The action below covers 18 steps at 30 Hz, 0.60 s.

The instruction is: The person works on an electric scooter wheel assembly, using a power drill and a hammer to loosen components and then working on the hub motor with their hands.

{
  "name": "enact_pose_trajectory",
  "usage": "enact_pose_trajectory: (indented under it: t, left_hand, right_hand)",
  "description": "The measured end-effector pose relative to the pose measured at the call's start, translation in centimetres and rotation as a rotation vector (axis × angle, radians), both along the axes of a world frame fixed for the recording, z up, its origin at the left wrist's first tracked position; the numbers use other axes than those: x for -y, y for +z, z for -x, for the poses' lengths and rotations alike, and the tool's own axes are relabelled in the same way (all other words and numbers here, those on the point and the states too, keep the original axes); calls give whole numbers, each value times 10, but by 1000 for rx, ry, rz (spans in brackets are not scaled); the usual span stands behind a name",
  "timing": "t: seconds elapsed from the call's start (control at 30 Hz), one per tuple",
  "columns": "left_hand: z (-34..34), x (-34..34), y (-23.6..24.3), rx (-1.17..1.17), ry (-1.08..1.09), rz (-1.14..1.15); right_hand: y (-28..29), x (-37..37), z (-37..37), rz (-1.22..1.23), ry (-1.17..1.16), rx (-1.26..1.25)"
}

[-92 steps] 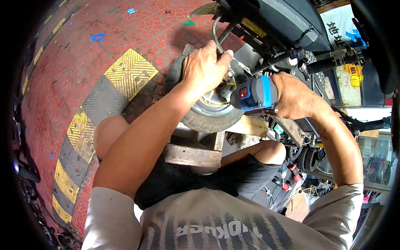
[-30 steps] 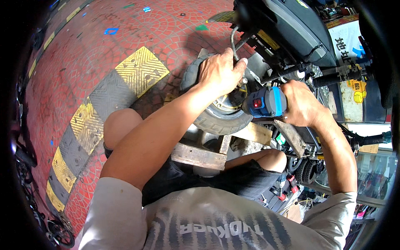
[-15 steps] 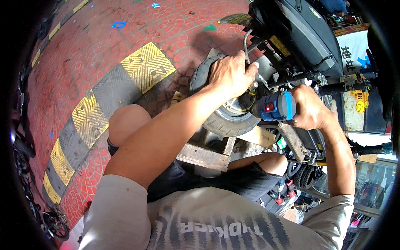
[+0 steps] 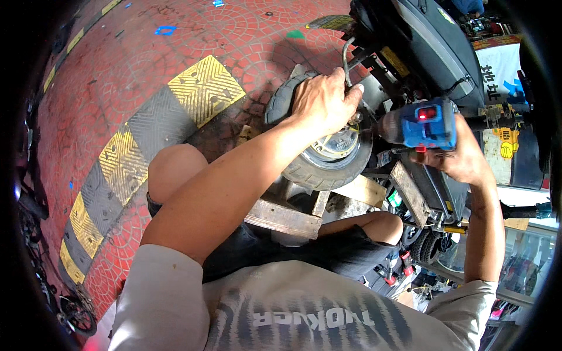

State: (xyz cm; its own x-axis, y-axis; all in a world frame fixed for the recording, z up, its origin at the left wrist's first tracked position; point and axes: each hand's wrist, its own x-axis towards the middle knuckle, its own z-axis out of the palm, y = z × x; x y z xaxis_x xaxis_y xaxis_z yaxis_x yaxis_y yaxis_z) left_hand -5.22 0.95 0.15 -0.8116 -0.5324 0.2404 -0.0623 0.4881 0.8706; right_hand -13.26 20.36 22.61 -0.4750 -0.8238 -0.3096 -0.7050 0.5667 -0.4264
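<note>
My right hand (image 4: 462, 155) is wrapped round the grip of a blue cordless impact wrench (image 4: 424, 124) with a red light on its body. The tool's dark nose points left, just right of the wheel's hub. My left hand (image 4: 326, 102) is curled over the far side of a small tyred wheel (image 4: 325, 175), close to the axle. A bent metal rod (image 4: 346, 55) runs down between its thumb and fingers; what the fingers hold is hidden. The wheel belongs to a dark scooter (image 4: 421, 52) at the upper right.
Below the wheel is a wooden frame (image 4: 284, 219) between my knees. A yellow-and-black speed bump (image 4: 164, 117) crosses the red paving (image 4: 246, 35) on the left. Tools lie on the ground by my right knee, near a glass cabinet (image 4: 530, 263).
My right hand has drawn the impact wrench right and slightly up, off the wheel's hub. My left hand stays at the axle.
</note>
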Motion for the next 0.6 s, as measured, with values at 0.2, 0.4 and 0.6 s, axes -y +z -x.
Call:
enact_pose_trajectory:
  t: [0.2,0.4,0.6]
  left_hand:
    - [-1,4,0,-13,-21,-28]
    - [2,2,0,-2,-5,-43]
    - [1,5,-3,-6,-27,-47]
  right_hand:
    - [-18,2,-16,-24,120,69]
    - [-56,14,-32,-41,124,75]
    - [-70,14,-28,-46,93,72]
